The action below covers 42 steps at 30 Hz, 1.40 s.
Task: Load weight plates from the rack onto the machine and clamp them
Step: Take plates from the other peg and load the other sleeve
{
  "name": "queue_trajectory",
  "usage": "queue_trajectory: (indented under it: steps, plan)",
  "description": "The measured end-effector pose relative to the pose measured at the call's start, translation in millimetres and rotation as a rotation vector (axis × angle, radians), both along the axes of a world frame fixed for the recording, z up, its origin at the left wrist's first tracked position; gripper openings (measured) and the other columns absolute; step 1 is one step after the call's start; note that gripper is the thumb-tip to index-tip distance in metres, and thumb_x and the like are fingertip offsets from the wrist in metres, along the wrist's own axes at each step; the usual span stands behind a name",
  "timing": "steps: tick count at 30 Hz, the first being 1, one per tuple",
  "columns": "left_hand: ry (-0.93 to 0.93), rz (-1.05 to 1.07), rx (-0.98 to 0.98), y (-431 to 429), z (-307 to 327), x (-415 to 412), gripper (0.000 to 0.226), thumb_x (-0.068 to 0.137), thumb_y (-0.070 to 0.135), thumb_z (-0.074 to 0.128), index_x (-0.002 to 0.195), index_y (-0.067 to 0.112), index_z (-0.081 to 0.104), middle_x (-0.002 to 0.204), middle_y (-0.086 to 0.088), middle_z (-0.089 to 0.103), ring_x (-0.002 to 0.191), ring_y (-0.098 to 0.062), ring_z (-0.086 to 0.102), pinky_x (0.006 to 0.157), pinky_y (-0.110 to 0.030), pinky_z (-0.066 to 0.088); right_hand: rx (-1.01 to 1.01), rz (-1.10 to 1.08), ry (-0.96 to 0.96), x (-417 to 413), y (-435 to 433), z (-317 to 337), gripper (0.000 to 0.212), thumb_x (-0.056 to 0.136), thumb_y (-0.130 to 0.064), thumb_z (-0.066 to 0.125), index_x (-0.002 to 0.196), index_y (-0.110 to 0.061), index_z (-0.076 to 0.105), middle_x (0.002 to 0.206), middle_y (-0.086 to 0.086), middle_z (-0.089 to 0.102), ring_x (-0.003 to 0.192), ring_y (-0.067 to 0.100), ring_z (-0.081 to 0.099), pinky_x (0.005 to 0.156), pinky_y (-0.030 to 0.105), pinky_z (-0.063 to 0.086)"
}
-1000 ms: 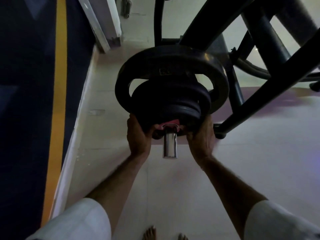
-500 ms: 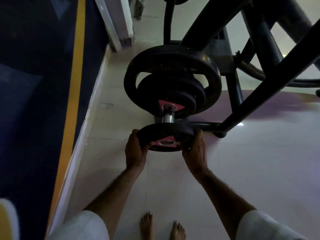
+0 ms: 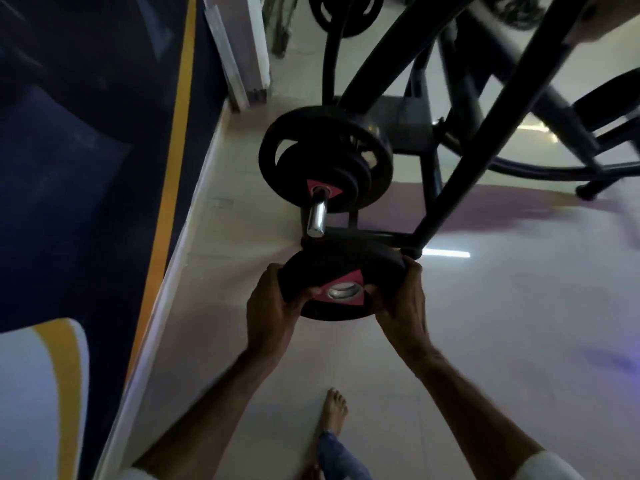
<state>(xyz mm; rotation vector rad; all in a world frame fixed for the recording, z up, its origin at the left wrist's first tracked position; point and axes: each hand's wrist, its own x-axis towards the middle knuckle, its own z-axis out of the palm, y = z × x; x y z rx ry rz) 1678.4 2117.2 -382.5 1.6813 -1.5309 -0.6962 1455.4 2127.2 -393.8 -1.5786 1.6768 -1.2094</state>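
A small black weight plate (image 3: 341,271) with a red triangle around its steel centre hole lies nearly flat between my hands. My left hand (image 3: 273,306) grips its left rim and my right hand (image 3: 403,299) grips its right rim. The plate sits clear of the chrome sleeve (image 3: 317,216), just below and in front of the sleeve's free end. On that sleeve remain a large black plate (image 3: 273,157) and smaller black plates (image 3: 332,174), the front one with a red triangle.
The machine's black frame tubes (image 3: 460,174) slant across the right and rear. A dark blue wall with a yellow stripe (image 3: 169,174) runs along the left. Another plate (image 3: 346,12) hangs at the top. My bare foot (image 3: 334,414) stands on the pale tile floor.
A second ago both hands held the front plate on the sleeve. It has since slid off the sleeve's end and come toward me and lower, tilted flat. The view has pulled back.
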Motion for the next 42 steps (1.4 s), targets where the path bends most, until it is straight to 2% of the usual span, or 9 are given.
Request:
queue_trajectory:
  steps: [3, 7, 9, 12, 17, 22, 29, 34, 42]
  plan:
    - [0.039, -0.055, -0.09, 21.1, 58.3, -18.1, 0.061, 0.073, 0.06, 0.076, 0.111, 0.015, 0.06, 0.094, 0.007, 0.067, 0.086, -0.009, 0.065, 0.063, -0.014, 0.047, -0.161, -0.065, -0.002, -12.4, 32.3, 60.1, 0.055, 0.089, -0.026, 0.07, 0.132, -0.025, 0.037, 0.126, 0.0, 0.052, 0.119, 0.005, 0.055, 0.094, 0.032, 0.056]
    - [0.085, -0.174, -0.31, 48.1, 147.6, -51.0, 0.063, 0.075, 0.059, 0.076, 0.118, 0.016, 0.06, 0.102, 0.011, 0.067, 0.093, -0.001, 0.064, 0.072, -0.006, 0.045, -0.396, -0.174, 0.008, -40.0, 77.4, 149.1, 0.058, 0.09, -0.04, 0.065, 0.138, -0.021, 0.039, 0.129, -0.001, 0.05, 0.121, 0.004, 0.051, 0.096, 0.02, 0.048]
    - [0.077, -0.207, -0.418, 56.5, 189.1, -69.8, 0.066, 0.075, 0.066, 0.071, 0.121, 0.02, 0.058, 0.109, 0.013, 0.066, 0.101, 0.0, 0.061, 0.08, -0.011, 0.047, -0.499, -0.223, 0.02, -57.4, 93.4, 188.1, 0.055, 0.091, -0.038, 0.065, 0.137, -0.022, 0.04, 0.132, 0.003, 0.052, 0.123, 0.015, 0.054, 0.098, 0.029, 0.05]
    - [0.137, -0.27, -0.506, 68.5, 243.6, -102.4, 0.063, 0.075, 0.062, 0.073, 0.118, 0.018, 0.06, 0.104, 0.012, 0.065, 0.098, 0.001, 0.059, 0.08, -0.004, 0.043, -0.622, -0.288, 0.016, -87.8, 113.0, 236.4, 0.056, 0.092, -0.03, 0.067, 0.137, -0.008, 0.042, 0.129, 0.009, 0.055, 0.121, 0.028, 0.056, 0.092, 0.05, 0.053]
    - [0.194, -0.347, -0.61, 80.3, 299.4, -153.5, 0.053, 0.073, 0.062, 0.073, 0.103, 0.02, 0.059, 0.084, 0.015, 0.062, 0.077, 0.004, 0.06, 0.066, -0.007, 0.043, -0.797, -0.364, 0.047, -131.8, 137.2, 296.4, 0.06, 0.089, -0.022, 0.071, 0.14, -0.007, 0.044, 0.135, 0.005, 0.054, 0.128, 0.02, 0.052, 0.1, 0.047, 0.051]
    - [0.234, -0.41, -0.696, 79.3, 335.4, -217.1, 0.064, 0.071, 0.072, 0.069, 0.109, 0.021, 0.061, 0.096, 0.011, 0.07, 0.091, -0.001, 0.067, 0.075, -0.028, 0.057, -0.853, -0.401, -0.013, -195.1, 147.3, 326.2, 0.064, 0.089, -0.028, 0.07, 0.144, -0.009, 0.042, 0.135, 0.01, 0.056, 0.129, 0.024, 0.053, 0.1, 0.044, 0.051]
    - [0.165, -0.39, -0.729, 59.2, 361.4, -334.2, 0.07, 0.07, 0.083, 0.059, 0.109, 0.024, 0.061, 0.093, 0.011, 0.069, 0.087, -0.004, 0.068, 0.072, -0.036, 0.06, -0.84, -0.396, -0.012, -314.2, 123.9, 348.8, 0.063, 0.088, -0.041, 0.068, 0.141, -0.02, 0.04, 0.132, 0.007, 0.054, 0.124, 0.024, 0.054, 0.094, 0.048, 0.053]
    - [0.171, -0.35, -0.706, 43.4, 370.1, -401.3, 0.074, 0.067, 0.088, 0.054, 0.106, 0.025, 0.061, 0.089, 0.014, 0.068, 0.082, 0.003, 0.066, 0.069, -0.022, 0.056, -0.774, -0.334, -0.019, -387.3, 86.1, 349.6, 0.062, 0.088, -0.045, 0.067, 0.14, -0.023, 0.04, 0.13, 0.007, 0.055, 0.123, 0.031, 0.053, 0.09, 0.057, 0.052]
    - [0.121, -0.246, -0.652, 7.0, 363.0, -443.4, 0.074, 0.067, 0.083, 0.061, 0.109, 0.023, 0.063, 0.094, 0.012, 0.07, 0.086, 0.006, 0.065, 0.072, -0.019, 0.055, -0.708, -0.216, -0.108, -432.4, 33.9, 345.5, 0.06, 0.088, -0.038, 0.07, 0.139, -0.021, 0.041, 0.129, 0.005, 0.052, 0.122, 0.013, 0.053, 0.088, 0.053, 0.055]
